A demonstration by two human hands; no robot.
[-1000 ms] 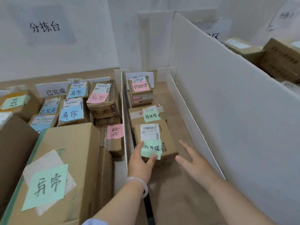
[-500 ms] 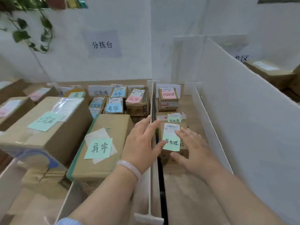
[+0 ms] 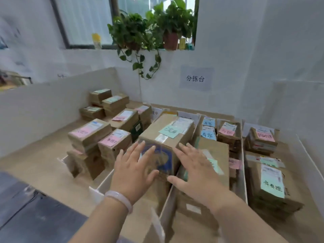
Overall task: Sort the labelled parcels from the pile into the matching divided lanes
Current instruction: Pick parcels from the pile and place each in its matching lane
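Note:
Both my hands hover with spread fingers in front of a large cardboard parcel [image 3: 168, 135] that bears a green note and a blue printed end. My left hand [image 3: 134, 170] is at its near left corner, my right hand [image 3: 194, 170] at its near right corner; neither grips anything. To the left lies the pile of small parcels [image 3: 105, 135] with pink and green notes. White dividers [image 3: 244, 172] split the table into lanes. The right lane holds the parcel with a green note [image 3: 272, 185] and others behind it.
A white wall panel [image 3: 43, 106] bounds the table on the left. Potted plants [image 3: 152, 30] stand on the window sill behind. A paper sign [image 3: 195, 78] hangs on the back wall. The dark floor [image 3: 26, 216] shows at the lower left.
My view has swung left and up. Both hands left the green-noted parcel in the right lane and moved left to the large parcel with the blue end.

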